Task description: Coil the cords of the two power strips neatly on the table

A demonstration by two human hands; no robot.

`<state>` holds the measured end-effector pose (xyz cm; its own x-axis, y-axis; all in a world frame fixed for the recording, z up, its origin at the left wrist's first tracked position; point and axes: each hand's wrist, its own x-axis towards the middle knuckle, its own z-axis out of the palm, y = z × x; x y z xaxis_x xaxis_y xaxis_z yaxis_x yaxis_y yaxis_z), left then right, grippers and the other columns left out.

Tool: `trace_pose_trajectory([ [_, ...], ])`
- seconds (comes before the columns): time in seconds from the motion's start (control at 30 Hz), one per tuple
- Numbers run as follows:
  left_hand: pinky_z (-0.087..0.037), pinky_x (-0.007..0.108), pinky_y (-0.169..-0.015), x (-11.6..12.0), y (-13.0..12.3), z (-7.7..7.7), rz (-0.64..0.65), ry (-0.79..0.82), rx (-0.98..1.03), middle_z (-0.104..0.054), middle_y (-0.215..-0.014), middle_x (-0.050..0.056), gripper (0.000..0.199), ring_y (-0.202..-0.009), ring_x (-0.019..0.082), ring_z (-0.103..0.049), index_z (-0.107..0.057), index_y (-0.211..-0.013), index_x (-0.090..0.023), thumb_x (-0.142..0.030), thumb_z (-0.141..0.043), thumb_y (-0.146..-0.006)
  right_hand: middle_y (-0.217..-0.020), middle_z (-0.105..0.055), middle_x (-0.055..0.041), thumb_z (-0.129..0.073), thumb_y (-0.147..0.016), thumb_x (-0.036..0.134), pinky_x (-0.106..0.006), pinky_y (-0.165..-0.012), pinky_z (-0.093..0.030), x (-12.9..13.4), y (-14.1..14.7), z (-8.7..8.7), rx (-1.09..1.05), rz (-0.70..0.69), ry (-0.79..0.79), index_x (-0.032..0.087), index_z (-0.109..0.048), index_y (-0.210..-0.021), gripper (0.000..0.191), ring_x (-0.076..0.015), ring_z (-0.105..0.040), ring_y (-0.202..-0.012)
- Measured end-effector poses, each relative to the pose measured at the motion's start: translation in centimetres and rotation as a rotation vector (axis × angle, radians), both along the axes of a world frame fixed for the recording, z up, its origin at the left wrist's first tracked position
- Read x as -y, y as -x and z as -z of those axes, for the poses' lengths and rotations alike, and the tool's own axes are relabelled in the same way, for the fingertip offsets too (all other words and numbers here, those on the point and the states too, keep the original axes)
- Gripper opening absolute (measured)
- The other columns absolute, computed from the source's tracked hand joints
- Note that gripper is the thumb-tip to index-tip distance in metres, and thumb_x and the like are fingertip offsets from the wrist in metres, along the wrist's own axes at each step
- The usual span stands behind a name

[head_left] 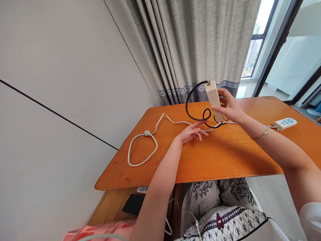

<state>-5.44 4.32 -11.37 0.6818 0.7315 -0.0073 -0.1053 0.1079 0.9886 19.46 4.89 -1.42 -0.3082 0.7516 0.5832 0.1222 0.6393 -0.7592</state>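
Note:
A cream-coloured box (213,97) is held tilted above the wooden table (213,159), gripped between the thumb and fingers of my right hand (227,106). A black cable (187,106) leaves the top of the box and loops down beside it. My left hand (192,132) is low over the table with its fingers spread, next to the black cable's lower loop; it holds nothing. A white cable (173,121) runs across the table behind my left hand, forming a loop at the left. A white controller with blue buttons (286,123) lies at the right on the table.
Grey curtains (195,43) hang behind the table, with a window (253,50) at the back right. A grey wall (50,60) borders the left side. Below the table's front edge, a black phone (133,204) lies on a wooden surface near pink cloth (105,230).

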Motion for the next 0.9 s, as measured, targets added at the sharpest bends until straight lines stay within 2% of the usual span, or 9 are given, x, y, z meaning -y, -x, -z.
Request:
trace_pose_trajectory([
  [0.13,-0.051,0.025,-0.061,0.3,-1.2,0.6,0.076,0.042,0.069,-0.077,-0.118,0.016,0.091,-0.064,0.017,-0.073,-0.046,-0.153,-0.030,-0.055,-0.082,-0.073,-0.130,-0.059,-0.0077,-0.081,-0.072,0.065,-0.040,-0.091,-0.057,3.3,0.8,0.0,-0.040,-0.082,0.044,0.030,-0.050,-0.129,0.074,-0.0246,-0.063,-0.112],
  [0.23,-0.053,0.027,-0.064,0.1,-2.0,0.7,-0.005,0.064,0.035,-0.073,-0.127,0.016,0.090,-0.068,0.017,-0.074,-0.043,-0.154,-0.030,-0.050,-0.081,-0.076,-0.128,-0.061,-0.0068,-0.080,-0.074,0.064,-0.040,-0.091,-0.058,5.3,0.9,0.3,-0.047,-0.154,0.047,0.031,-0.049,-0.130,0.072,-0.0248,-0.064,-0.112],
  [0.37,-0.057,0.030,-0.081,-1.2,-0.6,0.4,-0.407,-0.037,0.033,-0.067,-0.137,0.011,0.083,-0.097,0.020,-0.076,-0.031,-0.159,-0.035,-0.042,-0.070,-0.086,-0.125,-0.063,-0.0063,-0.080,-0.076,0.062,-0.042,-0.091,-0.058,7.7,-0.4,0.2,-0.052,-0.156,0.034,0.034,-0.048,-0.135,0.073,-0.0268,-0.066,-0.113],
  [0.5,-0.055,0.043,-0.102,-3.2,4.3,0.0,-0.929,-0.312,-0.152,-0.051,-0.154,0.013,0.082,-0.125,0.026,-0.066,-0.025,-0.161,-0.036,-0.033,-0.064,-0.089,-0.117,-0.067,-0.0059,-0.081,-0.075,0.061,-0.040,-0.085,-0.060,8.2,-4.1,1.1,-0.041,0.000,0.037,0.034,-0.051,-0.132,0.069,-0.0266,-0.068,-0.107],
  [0.6,-0.038,0.048,-0.120,-3.5,7.7,-0.4,-1.311,-0.651,-0.384,-0.043,-0.161,0.016,0.080,-0.144,0.031,-0.049,-0.038,-0.157,-0.026,-0.025,-0.068,-0.082,-0.115,-0.067,-0.0064,-0.083,-0.071,0.060,-0.039,-0.083,-0.060,7.7,-8.1,2.9,0.022,0.184,0.066,0.032,-0.054,-0.129,0.070,-0.0260,-0.068,-0.104],
  [0.7,-0.020,0.048,-0.129,-2.8,9.0,-1.1,-1.534,-0.925,-0.502,-0.032,-0.167,0.018,0.068,-0.156,0.030,-0.028,-0.051,-0.147,-0.018,-0.023,-0.065,-0.081,-0.119,-0.066,-0.0075,-0.083,-0.069,0.061,-0.041,-0.084,-0.059,7.3,-12.6,5.0,0.123,0.417,0.102,0.031,-0.055,-0.128,0.072,-0.0262,-0.067,-0.104],
  [0.77,-0.007,0.052,-0.130,-2.1,8.6,-1.4,-1.579,-1.016,-0.561,-0.031,-0.167,0.017,0.052,-0.158,0.030,-0.024,-0.063,-0.134,-0.017,-0.023,-0.063,-0.082,-0.125,-0.062,-0.0109,-0.081,-0.068,0.060,-0.042,-0.085,-0.057,7.4,-15.7,6.1,0.213,0.582,0.103,0.029,-0.056,-0.127,0.071,-0.0276,-0.065,-0.108],
  [0.83,0.007,0.056,-0.128,-1.6,7.9,-1.7,-1.554,-1.058,-0.615,-0.039,-0.164,0.015,0.038,-0.157,0.031,-0.027,-0.071,-0.121,-0.020,-0.023,-0.060,-0.084,-0.123,-0.060,-0.0143,-0.078,-0.067,0.059,-0.043,-0.089,-0.055,7.7,-18.7,6.9,0.379,0.731,0.082,0.026,-0.061,-0.122,0.066,-0.0301,-0.062,-0.111],
  [0.9,0.017,0.058,-0.125,-1.3,7.4,-1.9,-1.502,-1.077,-0.649,-0.047,-0.159,0.013,0.033,-0.156,0.032,-0.029,-0.074,-0.114,-0.022,-0.023,-0.058,-0.085,-0.118,-0.062,-0.0158,-0.074,-0.068,0.055,-0.045,-0.096,-0.051,8.2,-21.6,7.6,0.552,0.797,0.102,0.024,-0.062,-0.119,0.062,-0.0324,-0.060,-0.114],
])
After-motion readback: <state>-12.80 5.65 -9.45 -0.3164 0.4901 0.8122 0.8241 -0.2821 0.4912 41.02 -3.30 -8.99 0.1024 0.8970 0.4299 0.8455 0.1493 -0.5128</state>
